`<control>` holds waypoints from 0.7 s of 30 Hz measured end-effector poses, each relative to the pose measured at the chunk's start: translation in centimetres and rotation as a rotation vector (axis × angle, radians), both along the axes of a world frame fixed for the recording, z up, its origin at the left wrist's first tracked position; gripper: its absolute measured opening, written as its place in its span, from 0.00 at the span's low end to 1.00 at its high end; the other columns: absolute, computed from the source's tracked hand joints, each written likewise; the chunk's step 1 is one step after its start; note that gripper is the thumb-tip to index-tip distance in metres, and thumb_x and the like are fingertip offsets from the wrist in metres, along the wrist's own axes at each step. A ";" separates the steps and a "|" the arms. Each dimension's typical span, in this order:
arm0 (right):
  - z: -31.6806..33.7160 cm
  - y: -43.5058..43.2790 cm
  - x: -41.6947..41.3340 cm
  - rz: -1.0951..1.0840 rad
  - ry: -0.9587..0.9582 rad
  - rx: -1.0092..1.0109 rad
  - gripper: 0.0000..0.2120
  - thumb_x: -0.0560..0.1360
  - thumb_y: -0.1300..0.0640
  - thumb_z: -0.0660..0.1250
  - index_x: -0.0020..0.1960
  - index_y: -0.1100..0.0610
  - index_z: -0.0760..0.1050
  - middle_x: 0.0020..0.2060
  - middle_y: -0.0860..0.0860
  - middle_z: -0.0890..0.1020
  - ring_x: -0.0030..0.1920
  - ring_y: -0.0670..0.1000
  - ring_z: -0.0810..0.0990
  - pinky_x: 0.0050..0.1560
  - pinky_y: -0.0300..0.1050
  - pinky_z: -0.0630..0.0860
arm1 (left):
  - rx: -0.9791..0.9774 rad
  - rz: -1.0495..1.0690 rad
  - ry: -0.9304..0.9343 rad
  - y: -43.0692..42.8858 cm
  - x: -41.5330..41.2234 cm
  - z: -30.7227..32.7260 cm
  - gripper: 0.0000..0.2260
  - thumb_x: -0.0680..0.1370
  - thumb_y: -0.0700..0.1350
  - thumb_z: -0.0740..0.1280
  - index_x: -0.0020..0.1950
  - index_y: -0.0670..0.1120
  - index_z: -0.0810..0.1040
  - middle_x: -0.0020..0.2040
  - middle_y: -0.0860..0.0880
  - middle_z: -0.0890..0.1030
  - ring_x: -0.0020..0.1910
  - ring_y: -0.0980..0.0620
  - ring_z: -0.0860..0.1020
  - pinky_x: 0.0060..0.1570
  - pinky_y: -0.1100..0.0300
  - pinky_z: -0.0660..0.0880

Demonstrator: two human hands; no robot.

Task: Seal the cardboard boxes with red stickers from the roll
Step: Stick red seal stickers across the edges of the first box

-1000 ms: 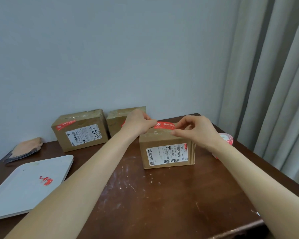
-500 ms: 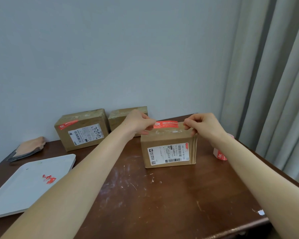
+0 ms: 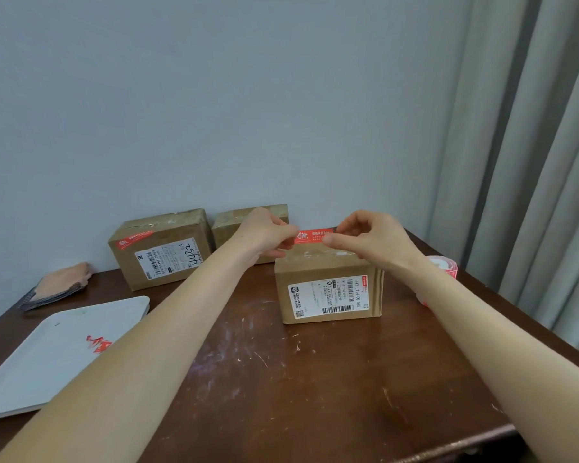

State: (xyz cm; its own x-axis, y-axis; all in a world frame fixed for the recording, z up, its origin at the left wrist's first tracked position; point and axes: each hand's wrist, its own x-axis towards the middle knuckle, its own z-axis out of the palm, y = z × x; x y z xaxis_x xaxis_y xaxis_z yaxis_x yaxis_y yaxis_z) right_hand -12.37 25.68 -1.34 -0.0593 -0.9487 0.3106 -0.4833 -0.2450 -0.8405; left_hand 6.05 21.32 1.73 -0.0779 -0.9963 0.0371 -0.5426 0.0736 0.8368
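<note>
While left hand [image 3: 267, 234] and right hand [image 3: 372, 242] pinch it, the sticker [image 3: 312, 236] stretches.

Table: a dark brown wooden table [image 3: 281, 379] is seen filling the lower half; white scuffs are scattered near its middle.
Wall: a plain pale blue-grey painted wall [image 3: 214, 95] is met at the table's far edge.
Curtain: a light grey pleated fabric curtain [image 3: 535, 145] is hung beyond the table's right edge.
Light: soft and even; a dull sheen is left on the tabletop.

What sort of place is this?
Likely a room at home used for packing parcels: a scuffed wooden table, curtains, and labelled cardboard boxes beside a sticker roll.
</note>
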 end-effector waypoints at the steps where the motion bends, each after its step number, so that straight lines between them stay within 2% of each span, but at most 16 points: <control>1: 0.0 -0.2 0.1 -0.020 0.018 -0.017 0.11 0.68 0.47 0.75 0.41 0.53 0.79 0.33 0.46 0.80 0.31 0.43 0.74 0.37 0.37 0.71 | -0.001 -0.002 0.001 0.0 0.0 0.0 0.04 0.74 0.41 0.69 0.41 0.41 0.81 0.40 0.45 0.83 0.40 0.53 0.82 0.45 0.59 0.81; 3: 0.1 -0.5 0.1 -0.050 0.031 -0.036 0.07 0.71 0.51 0.73 0.39 0.54 0.80 0.33 0.48 0.81 0.30 0.44 0.74 0.35 0.37 0.70 | -0.003 -0.006 0.009 0.0 0.0 0.0 0.04 0.74 0.40 0.68 0.43 0.39 0.81 0.41 0.44 0.83 0.42 0.53 0.82 0.45 0.59 0.81; 7: 0.3 -1.3 -0.3 -0.098 0.015 -0.030 0.09 0.73 0.53 0.71 0.35 0.54 0.79 0.31 0.48 0.81 0.28 0.44 0.74 0.28 0.31 0.68 | 0.016 -0.023 0.059 -0.1 0.1 0.2 0.04 0.74 0.41 0.69 0.44 0.41 0.81 0.40 0.46 0.83 0.41 0.55 0.82 0.44 0.59 0.81; 10: 0.4 -2.1 -0.7 -0.124 -0.004 0.020 0.11 0.73 0.53 0.71 0.34 0.54 0.78 0.29 0.46 0.79 0.28 0.43 0.74 0.29 0.34 0.66 | 0.034 -0.049 0.092 -0.4 0.0 0.3 0.04 0.75 0.42 0.69 0.45 0.42 0.80 0.41 0.46 0.83 0.41 0.54 0.82 0.45 0.58 0.81; 14: 0.5 -3.3 -1.2 -0.120 -0.028 0.086 0.11 0.73 0.53 0.71 0.35 0.57 0.79 0.28 0.48 0.79 0.29 0.44 0.74 0.29 0.36 0.66 | 0.056 -0.054 0.106 -1.0 -0.5 0.0 0.07 0.74 0.43 0.70 0.49 0.41 0.80 0.42 0.46 0.83 0.40 0.54 0.80 0.46 0.58 0.80; 16: 0.5 -3.8 -1.5 -0.127 -0.012 0.122 0.11 0.73 0.53 0.71 0.35 0.57 0.79 0.28 0.49 0.79 0.29 0.45 0.74 0.30 0.37 0.68 | 0.065 -0.047 0.108 -1.4 -0.8 -0.2 0.07 0.74 0.43 0.71 0.48 0.40 0.80 0.40 0.47 0.82 0.38 0.55 0.79 0.41 0.60 0.78; 19: 0.6 -4.7 -2.1 -0.142 0.029 0.157 0.11 0.72 0.54 0.72 0.34 0.58 0.79 0.28 0.50 0.80 0.29 0.46 0.74 0.38 0.40 0.73 | 0.088 -0.035 0.098 -1.8 -1.6 -0.4 0.05 0.74 0.42 0.71 0.44 0.40 0.80 0.37 0.47 0.81 0.33 0.55 0.77 0.31 0.63 0.73; 21: 0.5 -5.1 -2.6 -0.167 0.088 0.181 0.11 0.71 0.54 0.72 0.34 0.59 0.80 0.29 0.51 0.81 0.29 0.46 0.74 0.41 0.42 0.74 | 0.101 -0.028 0.074 -2.1 -2.2 -0.6 0.07 0.74 0.42 0.71 0.46 0.38 0.81 0.36 0.47 0.80 0.31 0.56 0.76 0.26 0.65 0.69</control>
